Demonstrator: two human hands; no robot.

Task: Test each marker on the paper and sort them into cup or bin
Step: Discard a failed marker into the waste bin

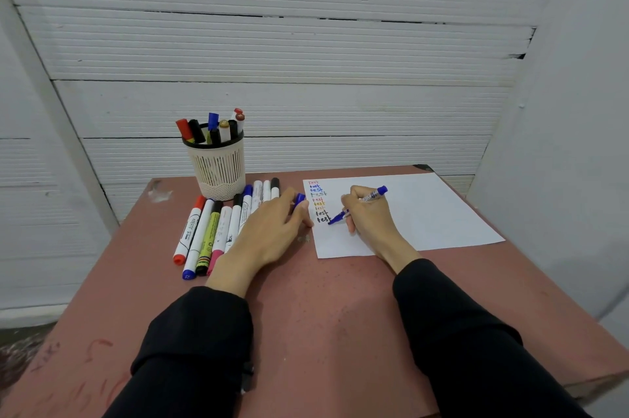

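Note:
My right hand point(369, 213) grips an uncapped blue marker point(374, 194), its tip down on the white paper point(425, 213) just right of a column of coloured "test" words point(318, 201). My left hand point(272, 227) rests on the table at the paper's left edge and pinches the blue cap point(299, 200). Several capped markers point(218, 230) lie in a row on the table left of my left hand, partly hidden under it. A white mesh cup point(218, 167) behind them holds several markers upright.
The reddish table point(323, 308) ends close behind the cup and paper; white ribbed panels point(289, 77) wall off the back and right. The table's left edge drops away to the floor point(20, 349). No bin is in view.

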